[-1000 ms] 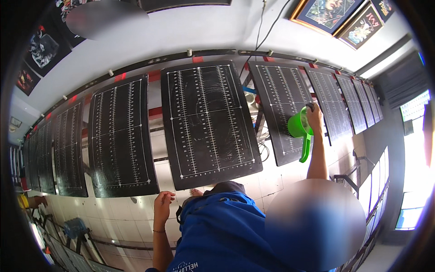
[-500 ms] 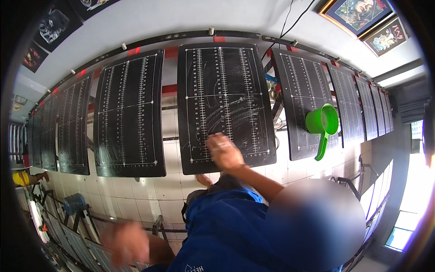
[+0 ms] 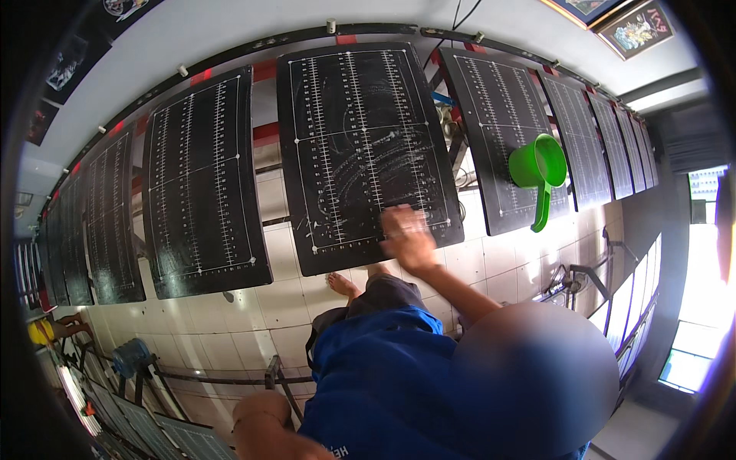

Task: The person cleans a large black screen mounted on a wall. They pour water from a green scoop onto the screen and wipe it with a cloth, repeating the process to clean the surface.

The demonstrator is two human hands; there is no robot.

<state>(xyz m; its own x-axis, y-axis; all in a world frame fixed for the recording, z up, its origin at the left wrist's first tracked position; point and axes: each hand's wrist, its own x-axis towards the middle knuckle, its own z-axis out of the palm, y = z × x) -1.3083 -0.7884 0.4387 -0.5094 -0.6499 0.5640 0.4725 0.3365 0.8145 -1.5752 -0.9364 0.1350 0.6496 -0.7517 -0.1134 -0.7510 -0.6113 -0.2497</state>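
A black rectangular board (image 3: 307, 169) with white ruled scales and a thin border line lies in front of me. Wet-looking smears curve across its middle and near half. My right hand (image 3: 406, 234) is on the board's near edge, right of centre, palm down and fingers out, slightly blurred. I see nothing held in it. At the lower left my left hand (image 3: 264, 406) is bent close to my body, away from the boards; its fingers cannot be made out. A green plastic dipper (image 3: 537, 165) with a long handle rests on the board (image 3: 498, 207) to the right.
More ruled black boards stand in a row, including one on the left (image 3: 203, 192), on a frame with red bars. Behind me are metal racks and a blue water bottle (image 3: 132, 357). Another person in yellow (image 3: 41, 331) is at far left. White tiles (image 3: 253, 326) cover the floor.
My right hand has slid rightward along the board's near part. My left hand has drawn down and in toward my body. The view has shifted, and the boards sit higher in it.
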